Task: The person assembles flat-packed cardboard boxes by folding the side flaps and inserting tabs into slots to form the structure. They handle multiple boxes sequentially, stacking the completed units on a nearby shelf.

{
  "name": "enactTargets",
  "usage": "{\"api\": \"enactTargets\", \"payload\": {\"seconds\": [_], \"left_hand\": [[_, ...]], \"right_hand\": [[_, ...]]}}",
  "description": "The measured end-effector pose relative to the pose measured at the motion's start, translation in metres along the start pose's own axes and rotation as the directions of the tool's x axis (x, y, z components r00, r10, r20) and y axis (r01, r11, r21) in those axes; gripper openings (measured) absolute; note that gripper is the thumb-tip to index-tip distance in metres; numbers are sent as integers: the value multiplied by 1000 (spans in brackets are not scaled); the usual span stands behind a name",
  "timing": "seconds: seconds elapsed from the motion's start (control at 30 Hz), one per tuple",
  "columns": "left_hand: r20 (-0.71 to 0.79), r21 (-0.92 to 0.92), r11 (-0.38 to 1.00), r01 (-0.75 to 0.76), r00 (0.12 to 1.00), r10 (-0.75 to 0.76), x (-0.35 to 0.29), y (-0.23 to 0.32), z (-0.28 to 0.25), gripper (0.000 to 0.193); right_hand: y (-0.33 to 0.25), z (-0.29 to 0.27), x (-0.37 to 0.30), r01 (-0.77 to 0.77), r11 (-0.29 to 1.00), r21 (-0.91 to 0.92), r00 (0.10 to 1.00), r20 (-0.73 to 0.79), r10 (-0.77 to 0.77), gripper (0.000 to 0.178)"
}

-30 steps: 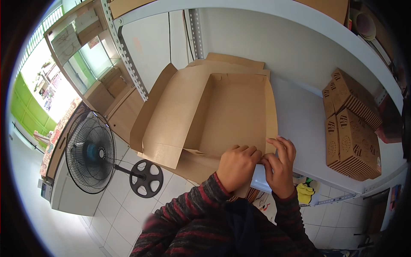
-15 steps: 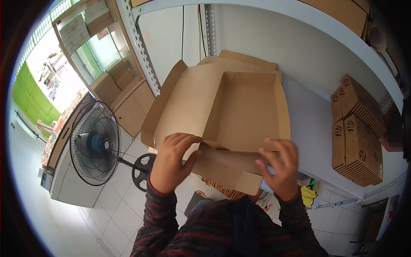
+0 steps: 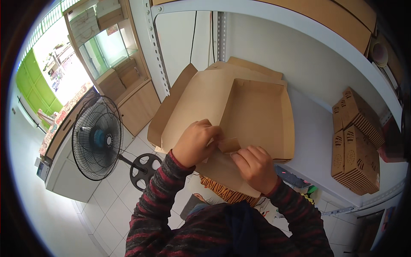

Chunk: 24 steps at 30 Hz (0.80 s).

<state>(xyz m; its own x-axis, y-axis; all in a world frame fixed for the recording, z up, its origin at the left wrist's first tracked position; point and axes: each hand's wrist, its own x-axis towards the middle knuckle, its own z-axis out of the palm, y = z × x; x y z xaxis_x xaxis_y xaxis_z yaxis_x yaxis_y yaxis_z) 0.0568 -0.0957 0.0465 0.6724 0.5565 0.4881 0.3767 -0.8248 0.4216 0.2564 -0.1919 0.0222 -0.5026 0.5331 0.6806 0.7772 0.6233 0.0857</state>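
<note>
A brown cardboard box (image 3: 257, 116) lies unfolded in front of me, its tray part on the right with the side walls standing up. To the left, its wide lid panel (image 3: 193, 102) is spread flat with a raised edge. My left hand (image 3: 196, 143) is closed on the near left corner of the tray, fingers bent over the wall. A small tab (image 3: 230, 146) sticks up between my hands. My right hand (image 3: 256, 168) pinches the near wall by that tab, its thumb against the board. The front flap (image 3: 229, 165) hangs toward me, partly covered by my hands.
The box rests on a grey shelf (image 3: 311, 128) under a metal rack beam (image 3: 274, 19). Stacks of folded printed cartons (image 3: 355, 158) stand at the right. A black standing fan (image 3: 99, 138) is on the tiled floor at the left, before a wooden cabinet (image 3: 139, 107).
My right hand has moved left and closed on the near wall. My left hand has shifted right and up to the corner. A small tab now stands up between them.
</note>
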Motion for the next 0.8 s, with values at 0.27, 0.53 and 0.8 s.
{"api": "enactTargets", "payload": {"seconds": [0.27, 0.53, 0.8], "left_hand": [[125, 117, 984, -137, 985, 122, 18, 23, 4, 10], [160, 52, 986, -160, 976, 150, 19, 21, 11, 15], [143, 75, 981, -181, 975, 169, 15, 17, 20, 13]], "right_hand": [[7, 1, -6, 102, 992, -78, 989, -98, -110, 9], [10, 6, -14, 93, 994, -57, 984, -146, -100, 9], [12, 12, -20, 111, 989, -96, 974, -190, -127, 8]]}}
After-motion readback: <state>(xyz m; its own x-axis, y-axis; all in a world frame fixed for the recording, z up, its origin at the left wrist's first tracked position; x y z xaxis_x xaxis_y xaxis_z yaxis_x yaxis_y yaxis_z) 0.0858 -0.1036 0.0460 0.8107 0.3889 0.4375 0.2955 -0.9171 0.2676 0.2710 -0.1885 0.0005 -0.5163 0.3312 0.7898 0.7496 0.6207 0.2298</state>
